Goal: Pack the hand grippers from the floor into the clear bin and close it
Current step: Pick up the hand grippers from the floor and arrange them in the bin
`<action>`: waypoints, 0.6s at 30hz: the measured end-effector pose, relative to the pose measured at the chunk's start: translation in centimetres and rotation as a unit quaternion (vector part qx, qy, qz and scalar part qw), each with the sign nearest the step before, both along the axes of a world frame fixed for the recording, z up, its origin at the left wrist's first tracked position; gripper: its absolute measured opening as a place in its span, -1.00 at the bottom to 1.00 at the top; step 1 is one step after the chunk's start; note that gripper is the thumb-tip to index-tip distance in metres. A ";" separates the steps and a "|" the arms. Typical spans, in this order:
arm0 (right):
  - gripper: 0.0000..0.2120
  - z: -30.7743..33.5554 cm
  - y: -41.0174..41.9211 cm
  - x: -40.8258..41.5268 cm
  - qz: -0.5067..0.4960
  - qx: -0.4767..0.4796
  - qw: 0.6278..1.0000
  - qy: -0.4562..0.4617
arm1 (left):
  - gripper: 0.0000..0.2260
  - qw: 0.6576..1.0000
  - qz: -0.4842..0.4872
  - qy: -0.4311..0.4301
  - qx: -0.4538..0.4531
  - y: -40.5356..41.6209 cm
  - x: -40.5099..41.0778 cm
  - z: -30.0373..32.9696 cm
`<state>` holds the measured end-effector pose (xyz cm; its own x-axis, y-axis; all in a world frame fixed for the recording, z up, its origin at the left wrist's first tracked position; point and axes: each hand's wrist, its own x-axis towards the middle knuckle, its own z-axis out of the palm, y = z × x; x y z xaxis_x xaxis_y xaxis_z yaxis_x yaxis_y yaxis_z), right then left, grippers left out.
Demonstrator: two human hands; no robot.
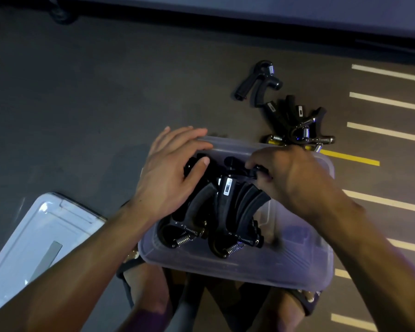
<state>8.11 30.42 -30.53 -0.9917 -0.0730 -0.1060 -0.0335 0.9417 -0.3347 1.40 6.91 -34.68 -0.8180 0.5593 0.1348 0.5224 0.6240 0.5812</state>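
Inside the clear bin, left hand splayed, right hand fingers clenched on a hand gripper.

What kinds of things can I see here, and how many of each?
Clear bin: 1
Lid, lying on the floor beside the bin: 1
Lone hand gripper on the floor: 1
Pile of hand grippers on the floor: 1, too tangled to count singly
Cluster of hand grippers in the bin: 1, also overlapping
Total: 5
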 end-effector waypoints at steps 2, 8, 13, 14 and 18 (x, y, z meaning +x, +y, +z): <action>-0.71 -0.9 0.1 -0.4 0.023 -0.026 0.999 -0.036 | -0.78 1.000 0.000 0.002 -0.001 0.0 0.0 0.0; -0.74 -2.5 -0.2 -1.0 0.050 -0.047 0.996 -0.053 | -0.78 1.000 0.004 0.002 0.000 0.1 0.0 0.1; -0.75 -2.7 -0.5 -1.0 0.066 -0.059 0.995 -0.049 | -0.77 1.000 0.003 0.005 -0.002 0.1 0.0 0.1; -0.76 -2.8 -0.5 -0.9 0.068 -0.059 0.995 -0.045 | -0.78 1.000 0.003 0.004 -0.002 0.1 0.0 0.1; -0.75 -3.0 -0.2 -0.1 0.071 -0.062 0.996 -0.009 | -0.78 1.000 0.001 0.004 -0.003 0.0 0.0 0.1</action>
